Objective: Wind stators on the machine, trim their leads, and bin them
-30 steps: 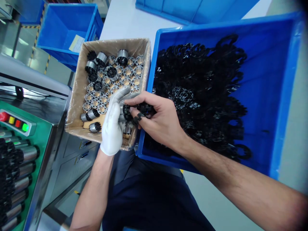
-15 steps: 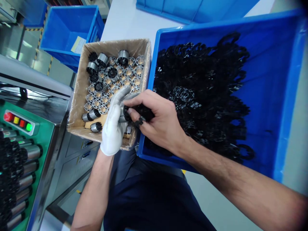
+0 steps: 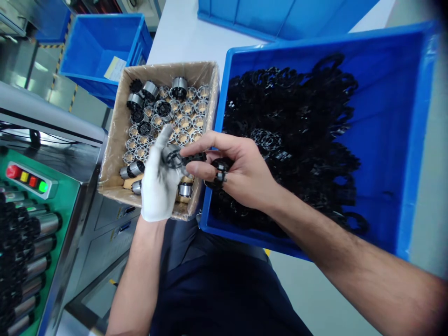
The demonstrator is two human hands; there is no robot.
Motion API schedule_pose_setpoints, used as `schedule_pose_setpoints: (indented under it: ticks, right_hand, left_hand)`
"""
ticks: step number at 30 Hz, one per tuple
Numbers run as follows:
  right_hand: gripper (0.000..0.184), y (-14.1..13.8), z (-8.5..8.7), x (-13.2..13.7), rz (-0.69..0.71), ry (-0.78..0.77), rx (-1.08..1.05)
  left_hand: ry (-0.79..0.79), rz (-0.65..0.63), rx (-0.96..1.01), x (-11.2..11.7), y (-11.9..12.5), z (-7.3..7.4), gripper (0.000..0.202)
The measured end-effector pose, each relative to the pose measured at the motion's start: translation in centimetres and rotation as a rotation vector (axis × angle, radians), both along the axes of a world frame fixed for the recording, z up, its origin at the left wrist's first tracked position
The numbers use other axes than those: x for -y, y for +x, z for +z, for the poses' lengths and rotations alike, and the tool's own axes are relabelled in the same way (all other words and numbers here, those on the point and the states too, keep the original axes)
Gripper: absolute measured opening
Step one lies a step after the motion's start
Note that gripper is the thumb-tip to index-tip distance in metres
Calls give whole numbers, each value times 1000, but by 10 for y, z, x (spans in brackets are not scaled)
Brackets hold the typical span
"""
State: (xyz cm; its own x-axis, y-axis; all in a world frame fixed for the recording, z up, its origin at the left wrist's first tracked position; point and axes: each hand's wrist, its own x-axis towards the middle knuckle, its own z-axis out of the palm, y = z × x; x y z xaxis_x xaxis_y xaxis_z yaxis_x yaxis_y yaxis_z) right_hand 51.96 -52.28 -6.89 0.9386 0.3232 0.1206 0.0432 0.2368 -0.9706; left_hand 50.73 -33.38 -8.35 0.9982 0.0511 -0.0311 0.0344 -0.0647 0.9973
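My left hand (image 3: 158, 182), in a white glove, is closed round a small metal cylinder part (image 3: 172, 157) over the near corner of a cardboard box (image 3: 115, 135). My bare right hand (image 3: 241, 175) pinches a black plastic ring against the end of that part, and more black rings (image 3: 219, 170) hang on its lower fingers. The box holds several metal cylinder parts (image 3: 168, 114), some capped in black. Right of it, a blue bin (image 3: 413, 140) is heaped with black plastic rings (image 3: 297, 135).
At the left stands a green machine panel with coloured buttons (image 3: 26, 179) and a rack of metal cylinders (image 3: 24, 261). A second blue bin (image 3: 98, 51) sits behind the box, another blue bin (image 3: 280, 16) at the far edge of the white table.
My left hand has turned and lifted slightly, its index finger now pointing up. My right hand's fingers have loosened, with the ring now pinched at the part's end.
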Motion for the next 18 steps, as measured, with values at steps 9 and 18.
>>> schedule_pose_setpoints:
  ticks: [9,18]
  right_hand:
    - [25,1,-6,-1,78,97,-44]
    - [33,4,-9,0,30,28,41]
  left_hand:
    - [-59,114,-105,-4,-4,-9,55]
    - [-81,87,-58,3,-7,-11,57]
